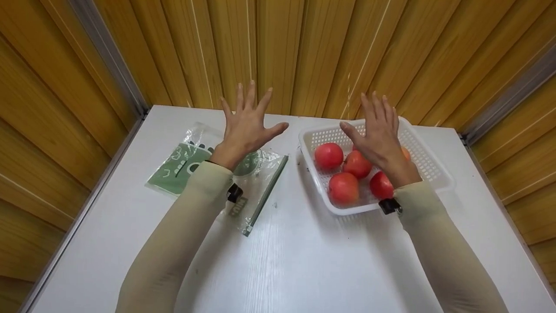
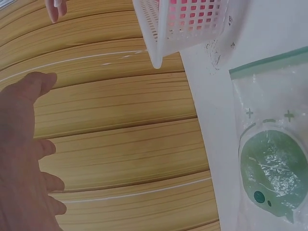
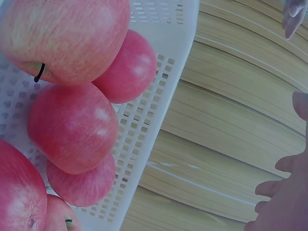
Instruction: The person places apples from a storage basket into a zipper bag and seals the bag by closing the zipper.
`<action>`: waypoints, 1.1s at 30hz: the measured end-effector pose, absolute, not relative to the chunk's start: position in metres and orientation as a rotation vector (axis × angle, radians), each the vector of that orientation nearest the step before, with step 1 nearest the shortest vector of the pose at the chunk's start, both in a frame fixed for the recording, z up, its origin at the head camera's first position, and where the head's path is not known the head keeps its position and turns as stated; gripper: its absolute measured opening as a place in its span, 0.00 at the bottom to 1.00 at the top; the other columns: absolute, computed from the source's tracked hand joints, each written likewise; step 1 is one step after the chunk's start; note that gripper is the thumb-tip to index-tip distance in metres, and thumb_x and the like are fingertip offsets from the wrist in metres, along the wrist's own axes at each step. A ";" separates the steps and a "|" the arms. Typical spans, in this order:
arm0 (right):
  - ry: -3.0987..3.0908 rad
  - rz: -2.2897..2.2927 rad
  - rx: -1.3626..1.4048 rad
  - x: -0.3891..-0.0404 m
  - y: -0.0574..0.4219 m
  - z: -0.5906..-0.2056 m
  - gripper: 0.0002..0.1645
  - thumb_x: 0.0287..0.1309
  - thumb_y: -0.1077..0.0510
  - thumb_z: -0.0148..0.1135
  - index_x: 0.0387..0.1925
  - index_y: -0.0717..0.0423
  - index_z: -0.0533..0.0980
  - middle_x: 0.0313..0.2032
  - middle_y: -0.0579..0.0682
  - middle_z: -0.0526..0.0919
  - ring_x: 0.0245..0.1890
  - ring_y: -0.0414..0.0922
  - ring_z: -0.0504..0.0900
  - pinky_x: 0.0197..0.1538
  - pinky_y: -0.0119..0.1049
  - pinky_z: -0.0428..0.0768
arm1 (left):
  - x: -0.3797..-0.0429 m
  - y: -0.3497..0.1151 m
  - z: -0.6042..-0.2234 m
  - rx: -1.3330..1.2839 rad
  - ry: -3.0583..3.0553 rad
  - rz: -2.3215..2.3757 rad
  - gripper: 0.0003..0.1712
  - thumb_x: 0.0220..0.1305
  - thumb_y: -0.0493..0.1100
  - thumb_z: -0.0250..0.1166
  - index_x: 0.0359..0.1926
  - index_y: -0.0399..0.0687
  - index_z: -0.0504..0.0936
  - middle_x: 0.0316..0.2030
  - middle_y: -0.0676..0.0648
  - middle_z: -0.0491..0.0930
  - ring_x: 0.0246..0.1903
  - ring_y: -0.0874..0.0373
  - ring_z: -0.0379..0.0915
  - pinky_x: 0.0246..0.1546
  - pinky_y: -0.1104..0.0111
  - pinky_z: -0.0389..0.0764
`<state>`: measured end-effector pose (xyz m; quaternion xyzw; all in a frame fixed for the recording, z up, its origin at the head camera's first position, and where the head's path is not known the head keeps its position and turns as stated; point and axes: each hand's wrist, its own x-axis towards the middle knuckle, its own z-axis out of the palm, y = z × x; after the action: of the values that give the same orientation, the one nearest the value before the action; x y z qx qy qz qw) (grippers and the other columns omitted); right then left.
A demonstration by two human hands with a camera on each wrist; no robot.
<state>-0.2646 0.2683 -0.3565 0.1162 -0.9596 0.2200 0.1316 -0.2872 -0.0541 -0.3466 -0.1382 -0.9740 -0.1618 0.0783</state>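
Note:
My left hand (image 1: pixel 244 126) is raised with its fingers spread, holding nothing, above a clear zip bag (image 1: pixel 260 191) with green print. My right hand (image 1: pixel 378 134) is held up over a white plastic basket (image 1: pixel 323 201), fingers straight and thumb out to the left, touching no fruit. Several red apples lie in the basket, among them one apple (image 1: pixel 329 155) at its left and another apple (image 1: pixel 343 188) toward its front. In the right wrist view an apple (image 3: pixel 72 127) sits among others against the perforated wall. The right forearm hides part of the basket.
A white table (image 1: pixel 278 269) carries the basket on the right and the bag on the left. Another green printed part of the packaging (image 1: pixel 173 169) lies beneath the left forearm. Wood-panelled walls (image 1: pixel 278 52) close in the back and both sides.

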 end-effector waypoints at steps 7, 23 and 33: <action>-2.740 0.690 0.367 -0.260 0.267 -0.360 0.55 0.73 0.33 0.55 0.85 0.58 0.48 0.83 0.65 0.45 0.83 0.63 0.37 0.80 0.59 0.30 | -0.284 -0.052 -0.345 -0.423 -2.907 -0.487 0.57 0.68 0.78 0.56 0.87 0.62 0.47 0.85 0.40 0.33 0.82 0.38 0.21 0.71 0.31 0.21; -2.758 0.809 0.341 -0.251 0.258 -0.378 0.54 0.74 0.33 0.55 0.85 0.58 0.49 0.83 0.64 0.46 0.83 0.62 0.38 0.80 0.63 0.34 | -0.275 -0.054 -0.361 -0.375 -2.903 -0.642 0.62 0.60 0.69 0.72 0.86 0.62 0.50 0.85 0.41 0.35 0.83 0.41 0.23 0.73 0.32 0.24; -2.670 0.922 0.364 -0.243 0.253 -0.384 0.50 0.74 0.41 0.60 0.83 0.61 0.52 0.82 0.65 0.50 0.82 0.63 0.43 0.80 0.64 0.39 | -0.266 -0.061 -0.367 -0.355 -2.852 -0.743 0.61 0.59 0.66 0.76 0.86 0.58 0.54 0.85 0.40 0.39 0.83 0.40 0.27 0.74 0.31 0.30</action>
<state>-0.2435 0.2530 -0.3839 0.1266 -0.9274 0.3202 0.1462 -0.2663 -0.0613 -0.3671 -0.1192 -0.9571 -0.2494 0.0866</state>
